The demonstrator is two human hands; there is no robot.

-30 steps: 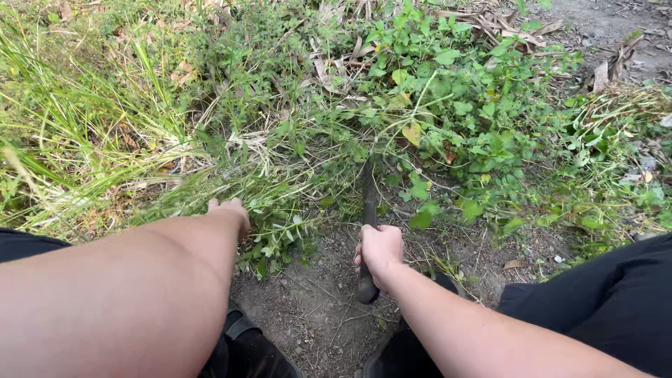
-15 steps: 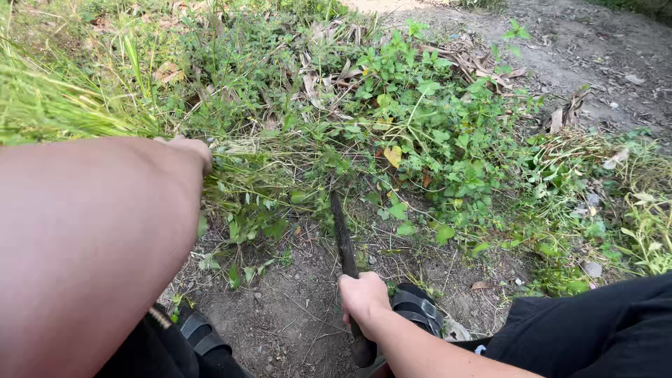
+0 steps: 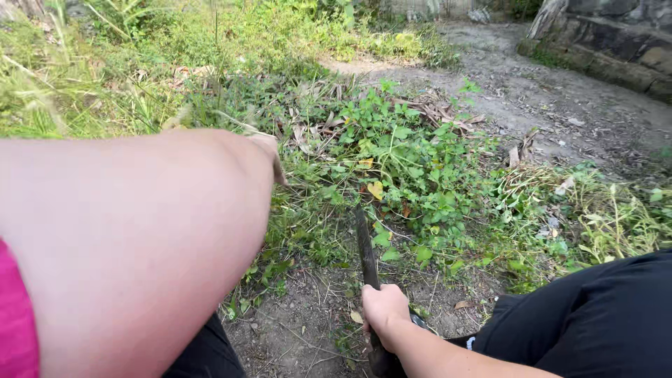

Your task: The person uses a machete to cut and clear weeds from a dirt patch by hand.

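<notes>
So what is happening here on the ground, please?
A person crouches over a weedy patch. The right hand grips the handle of a dark long-bladed tool whose blade points into the weeds. The left hand reaches out over the grass; what its fingers hold cannot be seen.

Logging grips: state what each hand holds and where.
Right hand grips the dark blade by its handle end. Left hand is mostly hidden; cannot tell.

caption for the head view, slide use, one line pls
Right hand grips a dark long-bladed tool pointing into leafy weeds; left hand reaches toward the grass.
</notes>
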